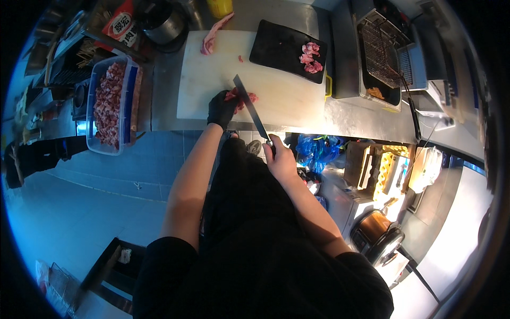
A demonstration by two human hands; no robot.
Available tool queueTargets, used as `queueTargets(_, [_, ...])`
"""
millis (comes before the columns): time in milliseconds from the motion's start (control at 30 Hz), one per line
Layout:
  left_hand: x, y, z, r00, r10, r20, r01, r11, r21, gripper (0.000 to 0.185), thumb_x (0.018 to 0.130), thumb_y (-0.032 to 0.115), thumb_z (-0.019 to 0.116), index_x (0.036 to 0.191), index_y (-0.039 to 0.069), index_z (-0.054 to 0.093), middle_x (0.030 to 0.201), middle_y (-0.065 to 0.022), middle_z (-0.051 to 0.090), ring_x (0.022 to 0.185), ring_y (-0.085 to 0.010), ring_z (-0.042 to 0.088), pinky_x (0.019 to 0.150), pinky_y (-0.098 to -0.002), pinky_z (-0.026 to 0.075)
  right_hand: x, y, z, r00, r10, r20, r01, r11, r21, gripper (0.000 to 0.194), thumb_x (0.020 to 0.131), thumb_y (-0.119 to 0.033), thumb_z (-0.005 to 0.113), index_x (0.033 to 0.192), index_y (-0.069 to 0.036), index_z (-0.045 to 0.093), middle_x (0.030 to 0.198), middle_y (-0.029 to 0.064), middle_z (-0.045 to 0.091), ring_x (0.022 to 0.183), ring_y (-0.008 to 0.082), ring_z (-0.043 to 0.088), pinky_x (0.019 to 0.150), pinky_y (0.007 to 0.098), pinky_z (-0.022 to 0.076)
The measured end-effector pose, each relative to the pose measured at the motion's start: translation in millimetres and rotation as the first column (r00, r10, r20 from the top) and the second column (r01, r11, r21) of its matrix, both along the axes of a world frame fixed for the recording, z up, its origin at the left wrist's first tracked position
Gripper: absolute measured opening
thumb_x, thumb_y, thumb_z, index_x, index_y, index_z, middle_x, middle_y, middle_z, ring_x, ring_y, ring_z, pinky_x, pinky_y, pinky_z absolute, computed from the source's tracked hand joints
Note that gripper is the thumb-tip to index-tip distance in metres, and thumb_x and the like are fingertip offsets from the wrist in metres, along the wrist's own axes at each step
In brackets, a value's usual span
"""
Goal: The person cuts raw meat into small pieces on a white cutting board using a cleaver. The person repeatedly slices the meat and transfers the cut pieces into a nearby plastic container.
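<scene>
My left hand (221, 109), in a black glove, presses on a piece of raw red meat (240, 99) near the front edge of a white cutting board (287, 95). My bare right hand (281, 159) grips the handle of a long-bladed knife (252, 109); its blade lies across the meat, just right of the glove. A long strip of raw meat (213, 36) rests at the board's back left, with a small scrap (240, 58) nearby. On the board's back right, a black tray (275, 48) holds several cut meat pieces (310, 58).
Left of the board stands a clear plastic tub (91, 119) full of cut meat. A metal pot (164, 30) and a yellow container (220, 7) are behind. At right is a fryer with wire baskets (380, 48). Another person's dark-clothed part (40, 159) shows at far left.
</scene>
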State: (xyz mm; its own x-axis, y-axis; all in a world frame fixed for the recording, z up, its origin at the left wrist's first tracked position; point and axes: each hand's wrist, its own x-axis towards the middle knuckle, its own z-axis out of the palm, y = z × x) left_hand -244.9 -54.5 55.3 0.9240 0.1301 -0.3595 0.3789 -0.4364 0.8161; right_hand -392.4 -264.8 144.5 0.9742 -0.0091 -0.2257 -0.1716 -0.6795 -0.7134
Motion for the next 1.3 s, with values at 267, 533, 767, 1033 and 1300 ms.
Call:
queueTargets(267, [-7,11,-5,0.791,-0.324,0.519,-0.05,0.81,0.584,0.035,0.084,0.027,0.079,0.114,0.013,0.071,0.113,-0.0122,0.068,0.107,-0.035,0.065,0.085,-0.0464,0.056,14,4,-1,0.997,0.016,-0.08,-0.024,0.995,-0.1,0.035,0.1,-0.026,0.067,0.128,-0.008,0.06,0.082,0.0234,0.072,0.076,0.0452,0.071,0.067,0.0517,0.0575])
queueTargets(533, [-4,22,5,0.752,-0.542,0.376,0.272,0.774,0.572,0.013,0.092,0.025,0.069,0.1,0.015,0.07,0.111,-0.012,0.064,0.099,-0.0338,0.065,0.079,-0.0476,0.057,14,12,5,0.994,0.111,-0.02,-0.113,0.986,-0.126,0.037,0.1,-0.029,0.066,0.131,-0.012,0.057,0.089,0.0214,0.074,0.081,0.0433,0.072,0.07,0.052,0.0588])
queueTargets(767, [6,22,12,0.765,-0.604,0.224,0.398,0.716,0.574,0.014,0.091,0.026,0.067,0.097,0.014,0.071,0.107,-0.0134,0.063,0.101,-0.0349,0.066,0.079,-0.0497,0.057,27,27,-1,0.99,0.102,-0.094,-0.12,0.969,-0.215,0.033,0.101,-0.03,0.064,0.127,-0.012,0.056,0.089,0.0201,0.074,0.078,0.0422,0.072,0.067,0.0516,0.0582])
queueTargets(1033, [10,16,19,0.773,-0.615,0.154,0.42,0.679,0.601,0.016,0.091,0.025,0.068,0.1,0.012,0.069,0.108,-0.0144,0.065,0.099,-0.0353,0.066,0.08,-0.0485,0.057,17,21,8,0.976,0.077,-0.204,-0.129,0.959,-0.251,0.031,0.101,-0.029,0.064,0.126,-0.012,0.055,0.083,0.0203,0.072,0.076,0.0434,0.072,0.065,0.0538,0.0572])
queueTargets(1300, [0,25,15,0.762,-0.583,0.284,0.37,0.75,0.548,0.017,0.092,0.023,0.067,0.104,0.011,0.068,0.107,-0.014,0.065,0.098,-0.0353,0.066,0.082,-0.0474,0.056,115,64,-3,0.978,0.096,-0.183,-0.13,0.974,-0.185,0.034,0.104,-0.035,0.056,0.128,-0.012,0.053,0.088,0.0291,0.072,0.084,0.0498,0.071,0.075,0.058,0.0577])
